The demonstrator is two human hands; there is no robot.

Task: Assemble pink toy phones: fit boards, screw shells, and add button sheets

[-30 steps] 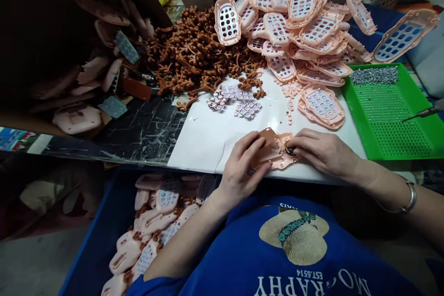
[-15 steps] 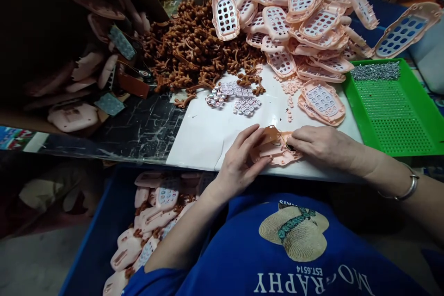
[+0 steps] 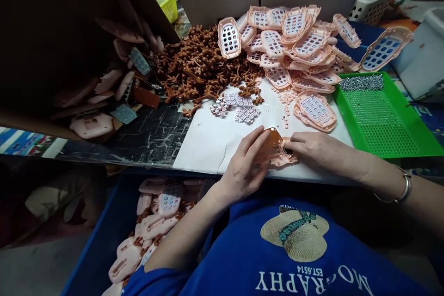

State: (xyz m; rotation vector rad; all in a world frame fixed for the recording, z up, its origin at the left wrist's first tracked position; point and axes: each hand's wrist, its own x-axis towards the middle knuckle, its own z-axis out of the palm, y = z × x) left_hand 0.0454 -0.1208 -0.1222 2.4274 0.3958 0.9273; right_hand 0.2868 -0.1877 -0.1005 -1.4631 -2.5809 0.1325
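Observation:
A pink plastic shell half (image 3: 282, 159) lies near the front edge of the white sheet, between my two hands. My left hand (image 3: 243, 164) grips a brown circuit board (image 3: 272, 139), tilted over the left part of the shell. Thin wires run from the board toward a small dark round part (image 3: 287, 150) at the shell's right end. My right hand (image 3: 315, 151) has its fingers closed on this part, whose kind is mostly hidden by the fingertips. Beyond the hands lie white keypads (image 3: 247, 114) and small pink pieces (image 3: 286, 98).
Pink shells with keypad windows (image 3: 305, 44) and brown antler-like parts (image 3: 201, 64) are heaped behind. A green tray (image 3: 385, 125) with screws (image 3: 362, 83) stands right. On the left, a carton (image 3: 138, 4) holds shells and boards. Below, a blue bin (image 3: 104, 222) contains pink shells.
The camera view has shifted, with more of the rear box showing. In my left hand the circuit board is tipped up more steeply. My right hand stays at the shell's right end.

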